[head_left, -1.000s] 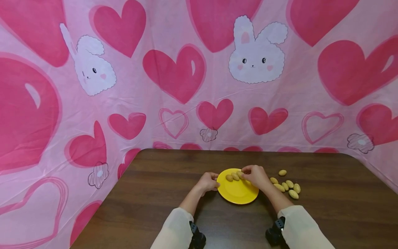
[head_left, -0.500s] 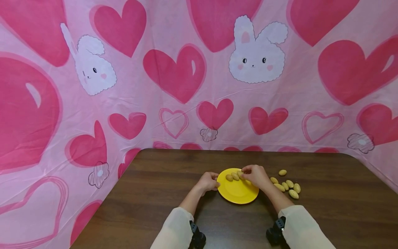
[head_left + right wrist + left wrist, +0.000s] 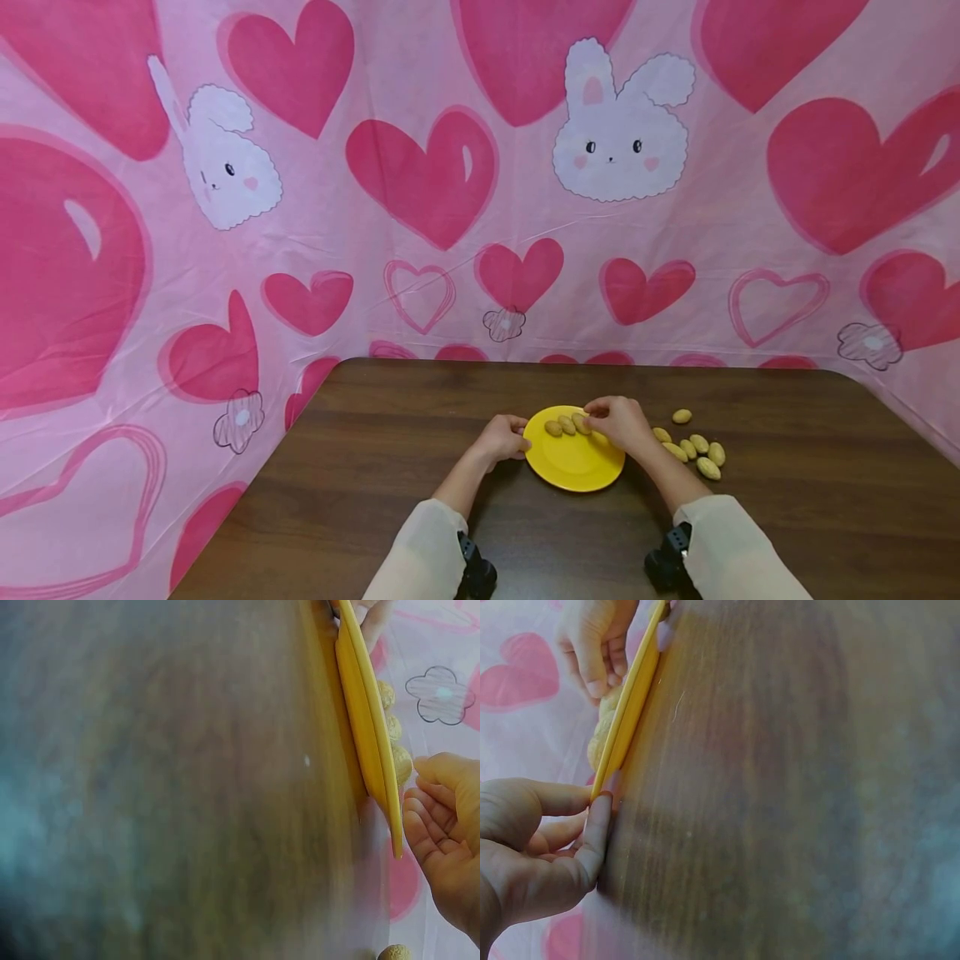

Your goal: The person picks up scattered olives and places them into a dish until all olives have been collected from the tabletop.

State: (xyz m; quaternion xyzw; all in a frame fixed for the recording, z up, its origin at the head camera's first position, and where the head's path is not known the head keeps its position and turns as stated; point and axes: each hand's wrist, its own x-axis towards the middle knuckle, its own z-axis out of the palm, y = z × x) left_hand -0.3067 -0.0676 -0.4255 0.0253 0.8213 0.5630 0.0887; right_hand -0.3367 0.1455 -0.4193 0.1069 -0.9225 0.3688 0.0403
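Observation:
A round yellow plate [image 3: 573,465] lies on the wooden table. My left hand [image 3: 502,437] holds its left rim; in the left wrist view the thumb and a fingertip pinch the plate's edge [image 3: 634,697]. Three oval, yellow-brown nuts in rough shells sit in a row near the far rim: a left nut [image 3: 553,428], a middle nut [image 3: 567,425] and a right nut [image 3: 580,423]. My right hand [image 3: 620,423] reaches over the right rim and pinches the right nut. In the right wrist view a fingertip meets that nut [image 3: 402,763], with the other fingers curled close beside the rim.
Several similar loose nuts [image 3: 708,468] lie right of the plate, beside the right forearm, with a single nut [image 3: 682,416] farther back. The brown table [image 3: 390,467] ends at a pink hanging cloth [image 3: 517,200] printed with hearts and rabbits.
My right hand has shifted very slightly to the right at the right nut. The left hand, the plate and the other nuts have stayed in place.

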